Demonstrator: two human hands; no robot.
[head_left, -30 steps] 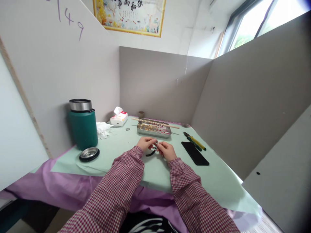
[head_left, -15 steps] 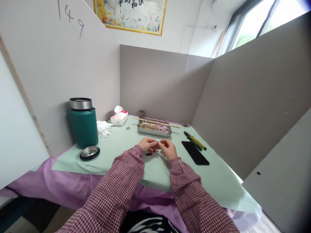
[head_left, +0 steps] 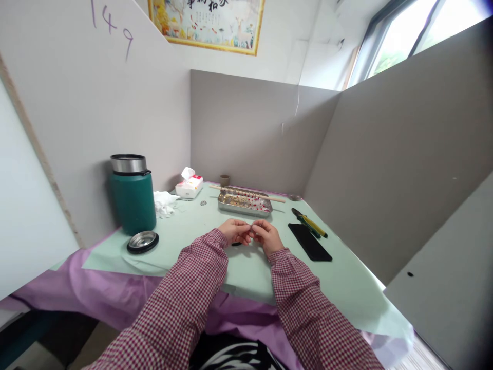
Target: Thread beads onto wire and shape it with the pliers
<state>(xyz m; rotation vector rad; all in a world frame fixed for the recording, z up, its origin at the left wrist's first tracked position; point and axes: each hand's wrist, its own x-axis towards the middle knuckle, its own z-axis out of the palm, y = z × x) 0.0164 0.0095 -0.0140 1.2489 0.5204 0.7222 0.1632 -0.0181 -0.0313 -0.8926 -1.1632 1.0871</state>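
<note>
My left hand [head_left: 235, 230] and my right hand [head_left: 266, 235] meet fingertip to fingertip above the pale green table cover [head_left: 192, 226], both in red checked sleeves. Their fingers are pinched together on a small thin piece that is too small to name. A dark tool handle [head_left: 236, 244] shows just under my left hand. Behind the hands stands a metal tray [head_left: 244, 203] filled with small red and pale beads, with a wooden stick [head_left: 246, 194] lying across its far edge.
A green flask [head_left: 132, 193] stands at the left with its lid [head_left: 142, 241] lying in front. Crumpled tissue [head_left: 163, 203] and a tissue pack [head_left: 188, 187] sit behind. A black phone [head_left: 309, 242] and green-handled pliers [head_left: 310, 223] lie right. Grey partition walls enclose the table.
My hands have drawn closer together and risen a little toward the tray. The dark tool that hung between them a second ago is now mostly hidden under my left hand.
</note>
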